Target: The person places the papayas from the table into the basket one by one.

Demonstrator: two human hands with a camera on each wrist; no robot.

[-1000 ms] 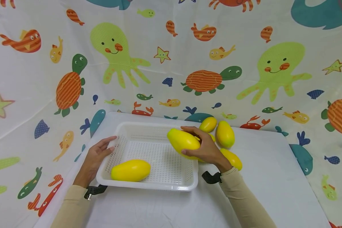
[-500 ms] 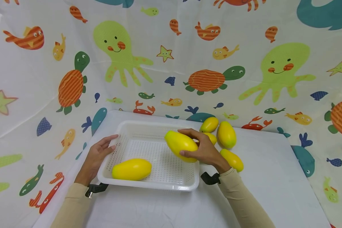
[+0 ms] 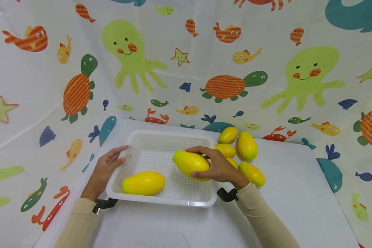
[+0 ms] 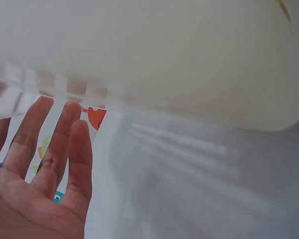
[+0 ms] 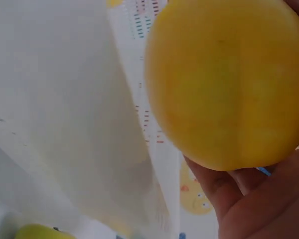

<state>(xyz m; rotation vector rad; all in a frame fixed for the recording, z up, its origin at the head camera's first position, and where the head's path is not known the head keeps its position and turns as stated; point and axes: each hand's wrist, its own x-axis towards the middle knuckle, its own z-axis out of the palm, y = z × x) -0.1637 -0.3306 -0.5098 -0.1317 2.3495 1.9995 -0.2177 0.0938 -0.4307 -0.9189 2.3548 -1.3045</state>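
My right hand grips a large yellow papaya, with the thumb at its near side and fingers over the far side. The papaya hangs over the right part of the white perforated basket. In the right wrist view, the papaya's rounded end fills the upper right, and curled fingers show under it. Another yellow papaya lies in the basket's near left corner. My left hand touches the basket's left rim. Its fingers look straight in the left wrist view, beside the basket wall.
Right of the basket, several yellow fruits lie on the white table, among them an upright-lying one and a slanted one. A sea-animal patterned cloth hangs behind the table.
My right hand has carried the papaya left and slightly lower over the basket, uncovering more of the fruits behind it. The left hand stays at the rim.
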